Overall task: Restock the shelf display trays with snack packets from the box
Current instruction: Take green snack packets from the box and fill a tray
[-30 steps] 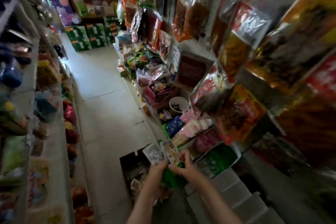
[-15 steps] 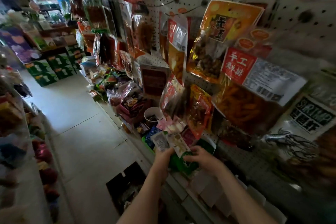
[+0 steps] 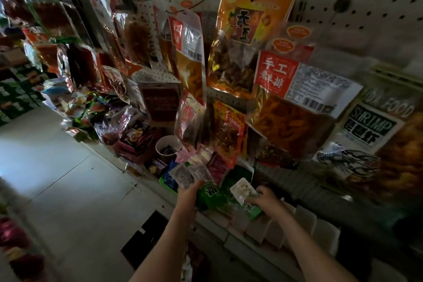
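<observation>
Holding green packets (image 3: 209, 194) above tray (image 3: 248, 168)

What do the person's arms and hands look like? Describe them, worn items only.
Both forearms are bare up to the bottom edge of the picture: no sleeves, cuffs or gloves show. The left hand and right hand carry no watch, ring or bracelet that can be made out, though the light is dim and fine detail on the fingers cannot be told.
</observation>
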Available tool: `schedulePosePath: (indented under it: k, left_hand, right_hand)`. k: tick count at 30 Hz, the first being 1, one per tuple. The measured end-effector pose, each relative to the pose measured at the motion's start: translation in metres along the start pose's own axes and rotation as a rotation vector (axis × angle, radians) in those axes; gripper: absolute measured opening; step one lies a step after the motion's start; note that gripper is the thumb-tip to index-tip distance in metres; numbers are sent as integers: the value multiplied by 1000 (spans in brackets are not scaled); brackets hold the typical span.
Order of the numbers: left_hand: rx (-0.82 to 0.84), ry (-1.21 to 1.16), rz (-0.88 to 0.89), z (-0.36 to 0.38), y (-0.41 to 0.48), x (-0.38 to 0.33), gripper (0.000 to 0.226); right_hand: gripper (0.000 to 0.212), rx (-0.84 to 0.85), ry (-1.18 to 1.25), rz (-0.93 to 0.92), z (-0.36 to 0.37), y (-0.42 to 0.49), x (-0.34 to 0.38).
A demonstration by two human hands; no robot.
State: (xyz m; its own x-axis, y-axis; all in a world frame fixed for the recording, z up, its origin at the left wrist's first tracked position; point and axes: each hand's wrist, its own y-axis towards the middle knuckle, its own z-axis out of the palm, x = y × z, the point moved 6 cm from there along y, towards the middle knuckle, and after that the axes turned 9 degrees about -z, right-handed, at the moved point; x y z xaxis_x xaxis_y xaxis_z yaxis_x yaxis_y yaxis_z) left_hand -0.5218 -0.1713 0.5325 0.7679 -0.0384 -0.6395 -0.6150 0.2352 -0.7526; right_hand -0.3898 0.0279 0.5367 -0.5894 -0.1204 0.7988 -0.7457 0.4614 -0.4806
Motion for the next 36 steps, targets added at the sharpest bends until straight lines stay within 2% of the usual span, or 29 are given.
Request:
schedulePosePath:
  k: [3, 7, 8, 10, 11, 12, 15, 16, 17, 20, 25, 36]
  left_hand:
    - [18, 2, 30, -1, 3, -4, 46]
    - [41, -15, -3, -15, 36, -5, 39]
    - [27, -29, -22, -21, 49, 0, 44]
    - [-3, -52, -66, -34, 72, 10, 75]
    - [-2, -69, -91, -39, 90, 16, 83]
    - [-11, -71, -111, -46, 103, 23, 75]
    - [-29, -56, -55, -55, 131, 33, 11]
    - [-38, -53, -52, -59, 139, 40, 8]
    - [-27, -53, -43, -60, 143, 41, 11]
    - [11, -61, -53, -65, 165, 64, 11]
    - [23, -135, -74, -67, 193, 98, 17]
    - [8, -240, -166, -69, 239, 140, 24]
  right_hand:
    - [48, -97, -101, -5, -3, 1, -8]
    - [52, -82, -155, 46, 13, 34, -19]
    - [50, -53, -198, 75, 18, 48, -27]
    - [43, -10, -294, 114, 23, 67, -37]
    - [38, 5, -339, 116, 28, 84, -42]
    - [34, 20, -394, 112, 35, 99, -51]
    - [25, 47, -485, 43, 52, 145, -73]
    - [23, 43, -519, 16, 58, 157, -81]
    - [23, 17, -547, -5, 60, 163, -82]
    - [42, -41, -563, -11, 78, 186, -102]
    - [43, -149, -505, -28, 95, 218, -129]
    - [38, -55, -573, -93, 135, 273, -146]
